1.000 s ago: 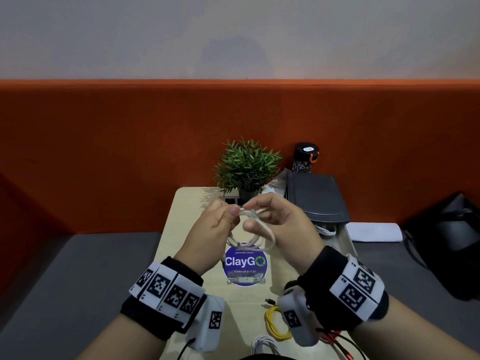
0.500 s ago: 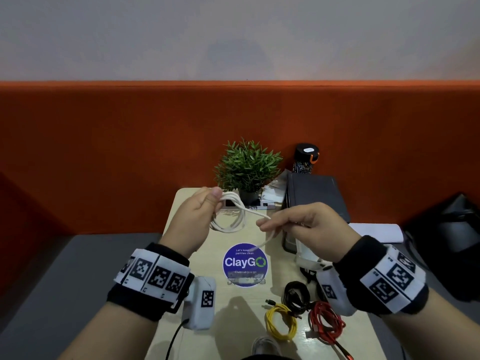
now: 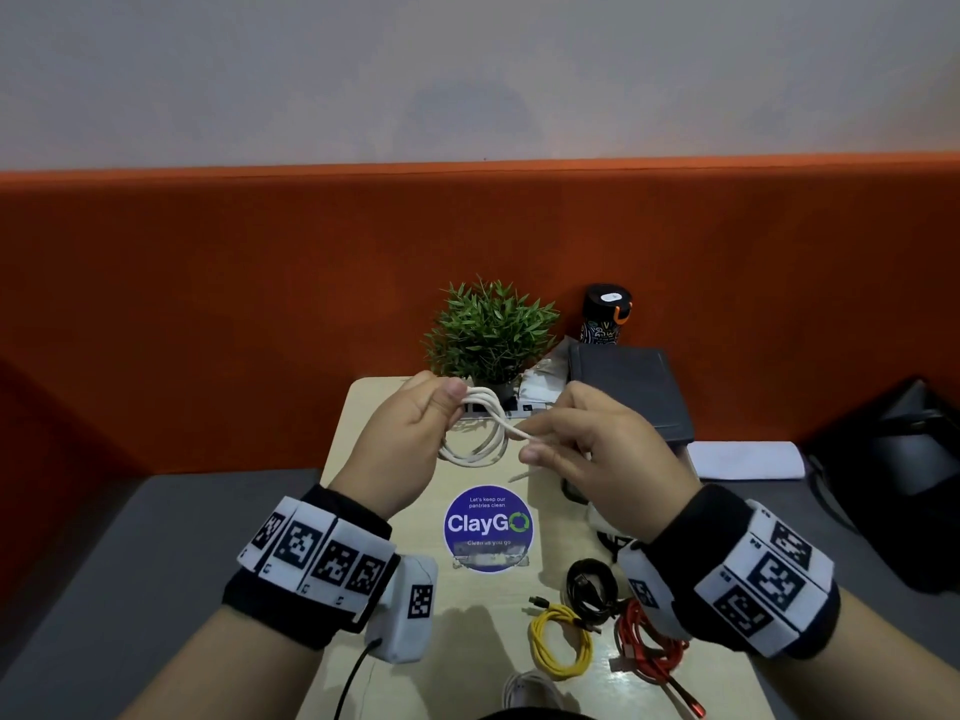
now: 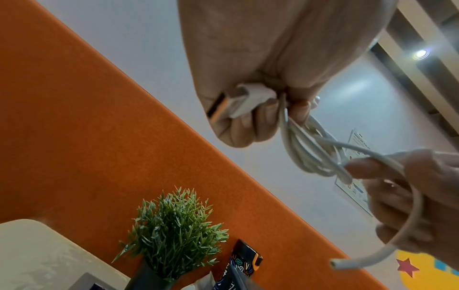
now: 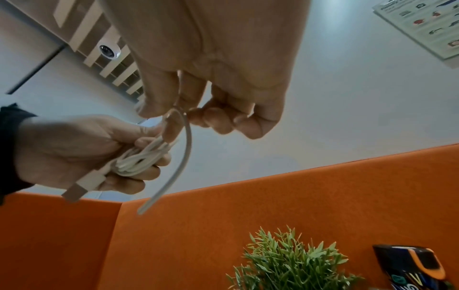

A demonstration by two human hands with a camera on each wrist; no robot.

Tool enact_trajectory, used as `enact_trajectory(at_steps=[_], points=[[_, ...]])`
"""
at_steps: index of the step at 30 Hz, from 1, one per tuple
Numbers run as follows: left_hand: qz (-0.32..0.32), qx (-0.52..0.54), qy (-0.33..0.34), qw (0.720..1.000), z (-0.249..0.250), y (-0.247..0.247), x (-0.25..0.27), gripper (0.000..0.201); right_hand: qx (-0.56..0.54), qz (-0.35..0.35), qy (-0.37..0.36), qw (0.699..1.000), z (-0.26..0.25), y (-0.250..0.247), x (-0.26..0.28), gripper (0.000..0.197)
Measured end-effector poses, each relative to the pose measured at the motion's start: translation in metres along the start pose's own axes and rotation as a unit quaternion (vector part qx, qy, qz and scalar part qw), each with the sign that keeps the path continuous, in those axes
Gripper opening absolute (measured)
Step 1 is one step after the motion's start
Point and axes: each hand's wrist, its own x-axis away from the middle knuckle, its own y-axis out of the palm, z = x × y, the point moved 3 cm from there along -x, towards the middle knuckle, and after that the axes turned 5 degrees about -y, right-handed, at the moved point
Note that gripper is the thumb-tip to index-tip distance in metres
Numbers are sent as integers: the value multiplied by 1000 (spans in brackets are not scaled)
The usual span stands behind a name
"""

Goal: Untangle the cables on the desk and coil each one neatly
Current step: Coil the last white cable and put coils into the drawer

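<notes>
Head view: left hand (image 3: 410, 439) grips a coiled white USB cable (image 3: 480, 439) above the desk (image 3: 374, 491); right hand (image 3: 597, 449) pinches its loose strand. Yellow cable (image 3: 561, 644), black cable (image 3: 592, 584) and red cable (image 3: 647, 646) lie coiled near the desk's front edge.

Left wrist view: fingers (image 4: 248, 129) curled round the loops and the USB plug (image 4: 231, 106).

Right wrist view: thumb and fingertips (image 5: 213, 117) pinch the strand; its free end (image 5: 141, 211) hangs down.
</notes>
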Motion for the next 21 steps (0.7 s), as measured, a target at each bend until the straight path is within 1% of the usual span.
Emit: enact_trajectory(at_steps=[2, 4, 7, 9, 10, 12, 14, 18, 21], points=[[0, -11, 5, 1000, 1, 1, 0, 40, 34, 13, 3, 999, -1, 0, -1, 22], [-4, -9, 3, 1000, 1, 4, 1, 42, 65, 22, 26, 997, 1, 3, -1, 21], [-26, 54, -20, 998, 0, 13, 2, 48, 81, -4, 65, 995, 8, 14, -2, 23], [-36, 92, -32, 995, 3, 16, 4, 43, 72, -4, 88, 994, 11, 19, -2, 21], [-40, 105, -37, 993, 5, 17, 4, 40, 49, 8, 102, 994, 13, 21, -3, 19], [-49, 129, -49, 989, 7, 19, 5, 36, -54, 35, 138, 988, 15, 24, -3, 20], [-56, 125, -49, 989, 7, 21, 4, 36, -167, 55, 169, 970, 14, 27, -3, 27], [-44, 33, -15, 998, 2, 24, 1, 41, -311, 44, 187, 931, 2, 28, -4, 39], [-33, -2, 11, 999, 3, 22, -1, 37, -353, 52, 198, 913, 1, 31, -5, 40]])
